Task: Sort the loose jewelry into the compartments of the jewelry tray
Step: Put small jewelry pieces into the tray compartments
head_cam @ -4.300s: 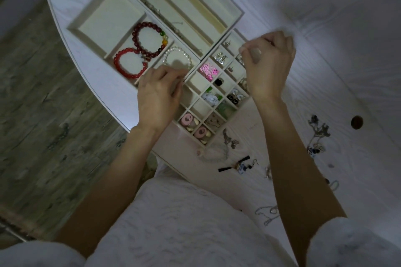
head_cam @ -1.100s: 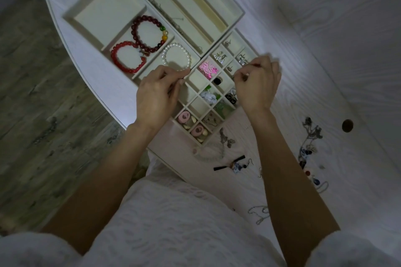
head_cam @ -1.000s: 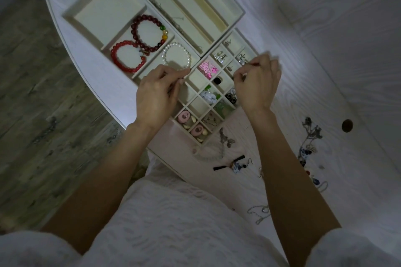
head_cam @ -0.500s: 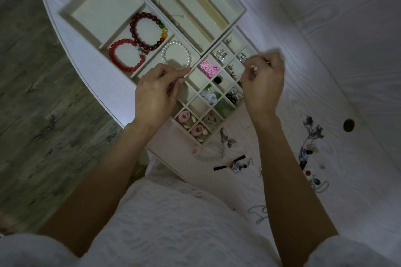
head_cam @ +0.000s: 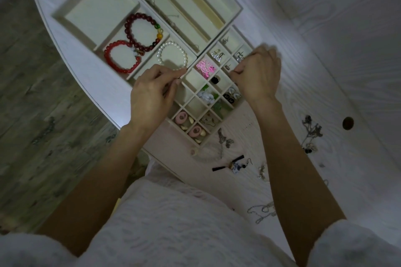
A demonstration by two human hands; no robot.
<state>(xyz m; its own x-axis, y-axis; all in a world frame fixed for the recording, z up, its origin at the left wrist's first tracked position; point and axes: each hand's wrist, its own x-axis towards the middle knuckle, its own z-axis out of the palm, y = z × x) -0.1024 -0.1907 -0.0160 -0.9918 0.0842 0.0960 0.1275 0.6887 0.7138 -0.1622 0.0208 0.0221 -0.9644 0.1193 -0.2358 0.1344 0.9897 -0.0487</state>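
Where the frame cuts it off at upper left, the jewelry tray (head_cam: 71, 10) holds two red bead bracelets (head_cam: 122, 57) and a pearl bracelet (head_cam: 172, 55). Left hand (head_cam: 149, 95), centre: fingers curled together at the tray's divider, over part of the small-compartment grid; what they pinch is unclear. Right hand (head_cam: 257, 73), right of centre: fingertips pressed together over the grid's right edge, contents too small to tell. Loose jewelry (head_cam: 235, 163) lies dim on the table (head_cam: 325, 50), lower right.

Tray compartments (head_cam: 184, 95) under hands, hidden
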